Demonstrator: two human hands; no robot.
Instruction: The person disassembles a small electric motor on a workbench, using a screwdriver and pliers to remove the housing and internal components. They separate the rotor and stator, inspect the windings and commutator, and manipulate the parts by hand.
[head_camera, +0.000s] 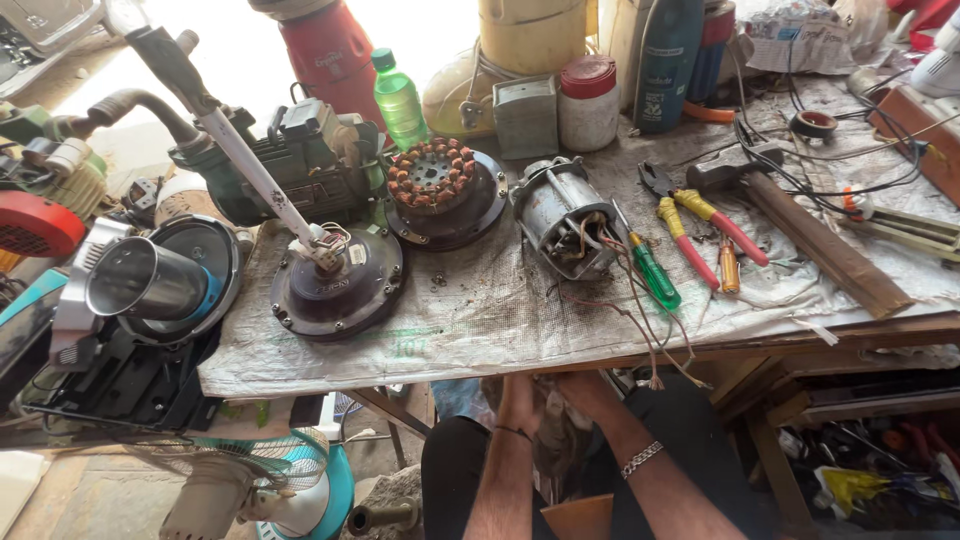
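- A grey, rounded metal part (552, 440) is held low under the table edge (560, 365), above the lap, between both hands.
- The left hand (518, 405) is wrapped on its left flank; the right hand (585, 395) is closed over its top and right. Both are clamped on the part, though the fingertips are hidden by the table edge.
- The part is judged heavy, stiff and probably greasy, so slippery; a two-sided hold around the body looks safest. Its exact shape cannot be told.
- Just above the grip, loose wires (640, 330) hang over the edge from an opened motor housing (565, 218).
- Up and right of the grip: a green-handled screwdriver (655, 272), yellow and red pliers (700, 225), a hammer (800, 225).
- Up and left: a wound stator (432, 175) in its dark dish, and a dark fan motor cover (340, 290).
- Containers, far beyond the grip: a green bottle (398, 100), part full of liquid; a white tub with red lid (588, 105), contents unseen; a blue bottle (668, 62), contents unseen.
- Left of the grip, near the floor: a table fan (290, 490).
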